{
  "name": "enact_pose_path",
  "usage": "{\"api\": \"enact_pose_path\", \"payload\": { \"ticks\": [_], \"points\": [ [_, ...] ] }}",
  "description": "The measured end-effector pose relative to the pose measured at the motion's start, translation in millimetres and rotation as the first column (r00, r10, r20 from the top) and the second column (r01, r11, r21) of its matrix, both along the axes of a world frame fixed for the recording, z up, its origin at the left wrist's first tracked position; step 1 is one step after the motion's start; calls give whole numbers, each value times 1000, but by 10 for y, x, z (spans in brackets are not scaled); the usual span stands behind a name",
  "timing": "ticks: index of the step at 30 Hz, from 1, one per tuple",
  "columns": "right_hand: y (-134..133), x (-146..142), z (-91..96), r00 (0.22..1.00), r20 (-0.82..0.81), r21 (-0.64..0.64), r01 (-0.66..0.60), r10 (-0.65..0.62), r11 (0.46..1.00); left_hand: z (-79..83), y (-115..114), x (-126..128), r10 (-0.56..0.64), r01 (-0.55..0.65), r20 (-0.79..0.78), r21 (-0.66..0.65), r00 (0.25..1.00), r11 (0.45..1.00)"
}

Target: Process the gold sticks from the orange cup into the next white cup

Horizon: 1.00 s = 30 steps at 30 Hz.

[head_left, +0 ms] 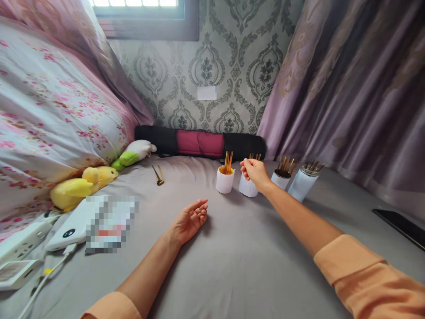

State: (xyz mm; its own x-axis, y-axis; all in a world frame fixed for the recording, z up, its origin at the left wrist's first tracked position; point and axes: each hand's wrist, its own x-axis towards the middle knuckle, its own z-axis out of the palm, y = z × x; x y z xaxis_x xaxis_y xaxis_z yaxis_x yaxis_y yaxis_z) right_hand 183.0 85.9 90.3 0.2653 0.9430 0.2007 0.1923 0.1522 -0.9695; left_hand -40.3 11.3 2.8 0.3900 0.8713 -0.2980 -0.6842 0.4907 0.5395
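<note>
My right hand (254,173) is closed, thumb and fingers pinched together, in front of the second white cup (247,188). Whatever the pinch holds, if anything, is hidden. Thin gold sticks (255,156) show behind that hand at the cup's top. Just left stands another white cup (225,182) with upright golden sticks (229,163) in it. My left hand (192,219) rests on the grey sheet, palm turned inward, its fingers loosely curled and holding nothing. Farther left, a small V-shaped gold and dark item (159,176) lies on the sheet.
Right of my right hand stand a white cup (280,179) and a taller jar (301,184), both with brownish sticks. A black phone (400,227) lies at far right. Plush toys (81,184), a power bank (75,226) and a power strip (25,241) line the left.
</note>
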Motion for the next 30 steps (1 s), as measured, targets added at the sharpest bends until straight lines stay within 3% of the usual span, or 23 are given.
{"api": "enact_pose_path", "payload": {
  "ticks": [20, 30],
  "points": [
    [-491, -558, -682, 975, -139, -203, -200, 174, 959, -7, -11, 6, 14, -14, -4, -2, 1000, 1000],
    [-457, -835, -940, 978, -6, -104, -206, 206, 973, 8, -25, 16, 29, -29, -14, 3, 999, 1000]
  ]
}}
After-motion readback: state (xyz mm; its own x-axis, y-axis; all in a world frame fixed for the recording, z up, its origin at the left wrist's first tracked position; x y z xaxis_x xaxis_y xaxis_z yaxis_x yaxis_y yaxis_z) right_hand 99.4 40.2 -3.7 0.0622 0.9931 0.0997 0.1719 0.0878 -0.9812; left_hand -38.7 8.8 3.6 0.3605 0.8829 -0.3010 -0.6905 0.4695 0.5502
